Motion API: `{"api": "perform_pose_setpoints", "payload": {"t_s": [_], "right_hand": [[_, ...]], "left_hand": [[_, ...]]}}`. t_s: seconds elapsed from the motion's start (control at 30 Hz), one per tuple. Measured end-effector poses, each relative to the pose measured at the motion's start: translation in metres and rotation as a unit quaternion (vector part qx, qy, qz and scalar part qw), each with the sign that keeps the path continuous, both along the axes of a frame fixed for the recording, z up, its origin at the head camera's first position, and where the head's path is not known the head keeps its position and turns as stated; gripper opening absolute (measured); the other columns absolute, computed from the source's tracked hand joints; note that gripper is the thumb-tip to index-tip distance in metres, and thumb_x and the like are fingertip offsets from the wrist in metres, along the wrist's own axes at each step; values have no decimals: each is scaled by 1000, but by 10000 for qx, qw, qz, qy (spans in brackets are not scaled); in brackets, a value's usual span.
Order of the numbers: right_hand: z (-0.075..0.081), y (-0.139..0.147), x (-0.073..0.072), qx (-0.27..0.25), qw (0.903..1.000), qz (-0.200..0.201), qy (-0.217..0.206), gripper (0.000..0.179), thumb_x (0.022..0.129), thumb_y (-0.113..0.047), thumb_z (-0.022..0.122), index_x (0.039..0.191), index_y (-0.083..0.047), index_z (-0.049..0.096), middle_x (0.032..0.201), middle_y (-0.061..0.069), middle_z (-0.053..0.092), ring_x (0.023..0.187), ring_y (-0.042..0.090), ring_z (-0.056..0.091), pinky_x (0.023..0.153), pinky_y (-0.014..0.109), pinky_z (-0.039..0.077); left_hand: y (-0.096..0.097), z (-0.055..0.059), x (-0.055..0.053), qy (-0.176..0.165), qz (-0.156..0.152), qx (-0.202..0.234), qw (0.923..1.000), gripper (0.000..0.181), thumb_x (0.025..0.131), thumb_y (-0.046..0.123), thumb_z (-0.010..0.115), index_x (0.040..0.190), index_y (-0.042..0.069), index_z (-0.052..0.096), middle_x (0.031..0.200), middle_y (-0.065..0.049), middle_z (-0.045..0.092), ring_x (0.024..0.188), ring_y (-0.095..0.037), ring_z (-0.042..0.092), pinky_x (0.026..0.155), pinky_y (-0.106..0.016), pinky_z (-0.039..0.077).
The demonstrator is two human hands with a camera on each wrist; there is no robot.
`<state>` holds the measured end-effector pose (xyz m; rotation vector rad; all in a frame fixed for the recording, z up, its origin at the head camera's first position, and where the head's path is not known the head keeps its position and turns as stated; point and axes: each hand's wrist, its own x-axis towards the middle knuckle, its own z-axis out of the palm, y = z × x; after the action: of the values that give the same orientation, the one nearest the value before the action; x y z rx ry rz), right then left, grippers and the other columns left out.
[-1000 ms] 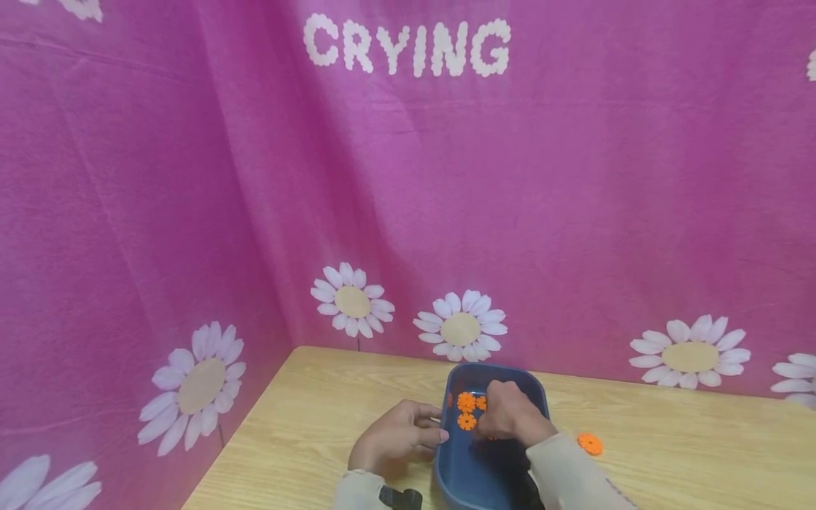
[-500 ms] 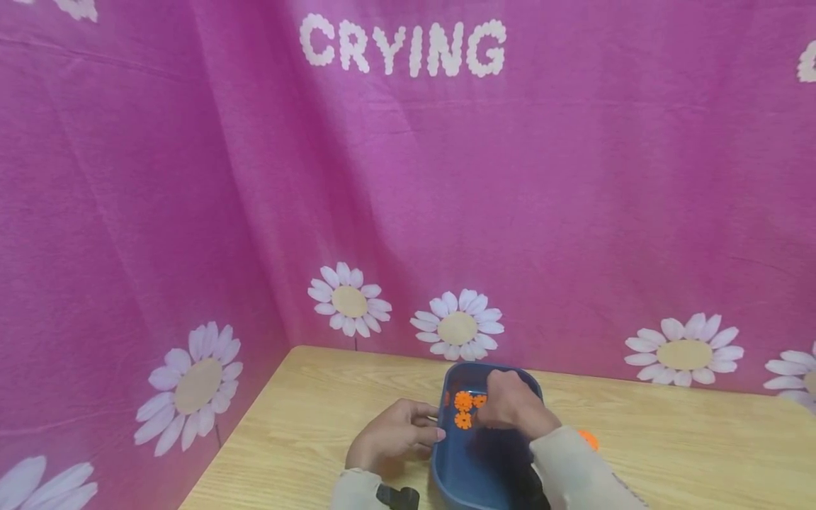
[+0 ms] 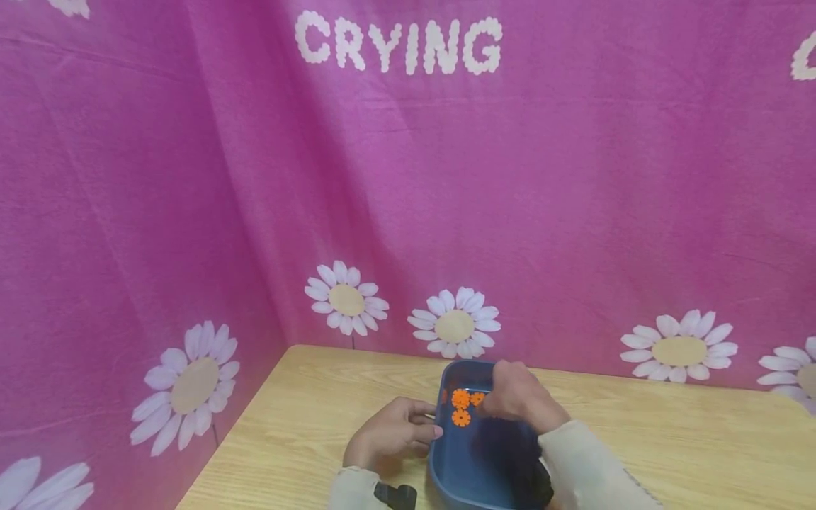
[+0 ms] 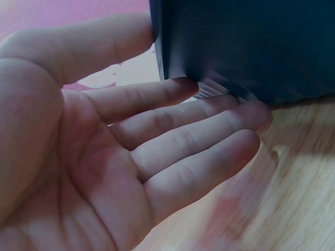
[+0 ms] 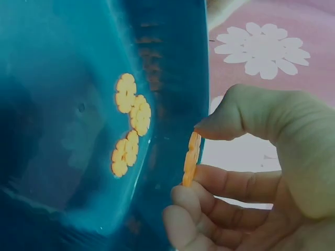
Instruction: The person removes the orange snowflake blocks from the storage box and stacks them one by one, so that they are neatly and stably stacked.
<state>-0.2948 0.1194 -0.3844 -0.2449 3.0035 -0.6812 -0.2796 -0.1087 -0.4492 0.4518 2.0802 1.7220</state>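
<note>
A deep blue plastic tub (image 3: 455, 460) stands on the table. Several orange notched flower-shaped discs (image 3: 462, 418) lie on its floor, toward the far left; the right wrist view shows some of these discs (image 5: 125, 93) overlapping. My right hand (image 3: 519, 398) reaches over the tub's far right rim. Between its thumb and fingers it pinches one orange notched disc (image 5: 192, 158) on edge, near the tub's wall. My left hand (image 3: 392, 432) is at the tub's left side, fingers extended, with fingertips (image 4: 243, 144) right at the outer wall and low by the table.
The wooden table (image 3: 688, 439) ends at a pink cloth backdrop (image 3: 561, 212) printed with daisies and letters, close behind the tub. A black strap device (image 3: 397, 496) is on the left wrist. A dark shape (image 3: 519, 464) under the right forearm covers part of the tub.
My right hand has shifted up and right, toward the tub's far right rim. The right sleeve has come over the orange disc seen on the table before. The left hand keeps its place.
</note>
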Motion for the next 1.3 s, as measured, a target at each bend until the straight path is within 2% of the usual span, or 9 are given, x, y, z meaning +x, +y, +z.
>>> {"api": "perform_pose_setpoints", "payload": {"t_s": [0.1,0.43,0.73,0.9,1.13,1.3], "right_hand": [[2,4,0,-4,10000,-67,18,41,68,-14,91,91,7,64,70,8,58,60,22,58,58,37,58],[8,18,3,-4,9998,-147,102,27,70,-12,87,76,1,64,61,6,53,53,19,53,48,29,46],[13,33,5,-22,9997,-178,187,31,70,-10,88,86,6,67,70,8,60,60,22,57,57,37,58],[15,42,4,63,9996,-235,139,26,72,-11,86,83,4,68,68,7,61,59,21,57,52,32,53],[16,56,5,81,9995,-253,195,28,72,-11,86,90,4,71,72,7,61,61,22,56,52,32,53],[16,63,6,102,9995,-277,124,24,72,-11,86,84,3,70,68,7,58,61,23,55,52,33,52]], "left_hand": [[0,0,0,-19,39,-33,10000,39,92,5,70,129,-5,62,106,-16,72,95,-27,70,82,-43,60],[0,-1,2,-67,158,-142,9998,39,91,4,70,128,-5,63,105,-15,72,94,-28,71,82,-44,59],[0,0,3,-49,166,-157,9997,39,91,3,70,128,-6,63,106,-15,72,94,-28,71,83,-45,59],[1,0,3,-45,154,-105,9998,37,91,3,70,127,-5,63,105,-16,73,95,-28,71,83,-43,59],[3,0,1,-48,182,-117,9998,38,91,2,70,127,-4,64,106,-15,72,94,-29,71,82,-44,59],[3,3,2,-40,151,-142,9998,38,91,3,70,128,-5,63,107,-15,72,95,-29,70,83,-45,59]]}}
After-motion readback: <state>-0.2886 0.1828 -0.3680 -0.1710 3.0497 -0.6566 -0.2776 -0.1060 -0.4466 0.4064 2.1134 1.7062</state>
